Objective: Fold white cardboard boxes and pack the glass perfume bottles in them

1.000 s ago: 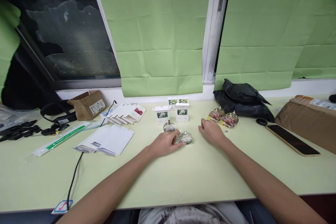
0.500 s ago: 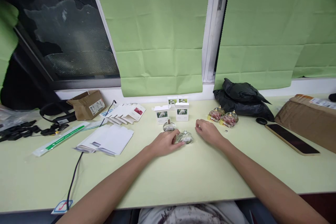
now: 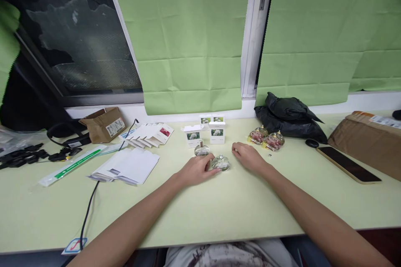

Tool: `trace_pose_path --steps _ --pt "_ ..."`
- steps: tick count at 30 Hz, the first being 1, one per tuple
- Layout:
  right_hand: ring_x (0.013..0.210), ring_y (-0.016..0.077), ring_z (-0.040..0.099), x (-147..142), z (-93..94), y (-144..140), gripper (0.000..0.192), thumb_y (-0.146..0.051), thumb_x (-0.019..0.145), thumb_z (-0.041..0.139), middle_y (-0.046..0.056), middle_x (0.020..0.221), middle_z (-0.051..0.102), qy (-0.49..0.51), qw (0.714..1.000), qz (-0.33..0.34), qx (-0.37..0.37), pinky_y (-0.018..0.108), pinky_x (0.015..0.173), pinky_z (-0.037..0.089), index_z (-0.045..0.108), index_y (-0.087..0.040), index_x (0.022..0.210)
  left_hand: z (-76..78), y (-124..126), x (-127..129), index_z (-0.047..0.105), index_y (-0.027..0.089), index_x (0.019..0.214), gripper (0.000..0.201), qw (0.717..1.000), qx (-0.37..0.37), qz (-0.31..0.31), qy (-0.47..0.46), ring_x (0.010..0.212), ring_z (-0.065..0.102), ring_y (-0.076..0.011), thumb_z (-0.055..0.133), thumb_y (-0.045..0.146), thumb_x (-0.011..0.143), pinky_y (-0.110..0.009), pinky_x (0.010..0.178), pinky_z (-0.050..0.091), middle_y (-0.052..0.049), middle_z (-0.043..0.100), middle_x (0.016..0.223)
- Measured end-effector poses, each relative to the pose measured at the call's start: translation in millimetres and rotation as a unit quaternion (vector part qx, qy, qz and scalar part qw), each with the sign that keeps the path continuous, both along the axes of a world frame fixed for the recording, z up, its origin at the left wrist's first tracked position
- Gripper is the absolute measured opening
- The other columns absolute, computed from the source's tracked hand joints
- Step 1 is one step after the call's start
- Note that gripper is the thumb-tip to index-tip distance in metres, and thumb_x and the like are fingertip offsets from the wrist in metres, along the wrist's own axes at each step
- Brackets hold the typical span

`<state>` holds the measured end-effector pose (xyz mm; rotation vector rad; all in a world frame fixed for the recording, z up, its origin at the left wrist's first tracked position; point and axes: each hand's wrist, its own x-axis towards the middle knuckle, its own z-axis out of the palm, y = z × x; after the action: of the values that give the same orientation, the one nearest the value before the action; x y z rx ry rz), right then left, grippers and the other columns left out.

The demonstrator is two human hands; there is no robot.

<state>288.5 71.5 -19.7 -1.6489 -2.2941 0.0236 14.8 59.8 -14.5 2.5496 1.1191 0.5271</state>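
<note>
The right hand (image 3: pixel 247 156) has drifted left since a second ago, away from the pink bottles (image 3: pixel 266 138), and rests loosely open on the desk (image 3: pixel 219 208). The left hand (image 3: pixel 197 170) stays put, fingers pinching the clear glass bottle (image 3: pixel 221 162), which sits between both hands.

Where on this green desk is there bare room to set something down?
The pale green desk is bare along its near edge, between the two forearms and left toward the black cable. Another gap lies between the right hand and the black phone. It is crowded around the left hand, clear glass bottles and small white boxes.
</note>
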Motion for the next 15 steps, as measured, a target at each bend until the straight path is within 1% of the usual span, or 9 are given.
trace_pose_path --steps 6,9,12,15 --pt "0.098 0.0194 0.065 1.7 -0.8 0.0 0.022 -0.025 0.11 0.042 0.005 0.106 0.071 -0.001 1.0 0.031 0.001 0.027 0.079 0.038 0.063 -0.021 0.103 0.5 -0.3 0.7 0.047 0.026 0.091 0.036 1.0 0.0 0.003 0.004 0.063 0.056 -0.0184 0.057 0.059 0.096 -0.03 0.058 0.033 0.003 0.061 0.071" --pt "0.1 0.0196 0.065 2.0 -2.1 0.9 0.026 -0.026 0.111 0.04 0.006 0.105 0.071 0.003 0.999 0.052 0.004 0.027 0.082 0.039 0.064 -0.021 0.103 0.3 0.0 0.8 0.047 0.025 0.091 0.036 1.0 0.003 0.003 0.003 0.064 0.056 -0.0183 0.057 0.059 0.096 -0.03 0.058 0.033 0.003 0.062 0.072" --pt "0.1 0.0199 0.064 2.6 -3.8 1.9 0.026 -0.026 0.111 0.04 0.005 0.104 0.071 0.011 0.997 0.076 0.01 0.028 0.085 0.04 0.064 -0.021 0.102 0.4 0.2 0.9 0.046 0.025 0.09 0.036 1.0 0.0 -0.001 0.002 0.064 0.057 -0.0182 0.057 0.059 0.097 -0.03 0.058 0.033 0.003 0.062 0.072" --pt "0.098 0.0207 0.064 3.2 -5.7 2.9 0.026 -0.027 0.111 0.041 0.005 0.102 0.071 0.017 0.996 0.083 0.016 0.029 0.084 0.04 0.064 -0.022 0.1 1.0 0.0 1.2 0.046 0.025 0.09 0.035 1.0 -0.003 -0.001 0.0 0.064 0.056 -0.0181 0.058 0.058 0.096 -0.029 0.058 0.033 0.003 0.061 0.072"
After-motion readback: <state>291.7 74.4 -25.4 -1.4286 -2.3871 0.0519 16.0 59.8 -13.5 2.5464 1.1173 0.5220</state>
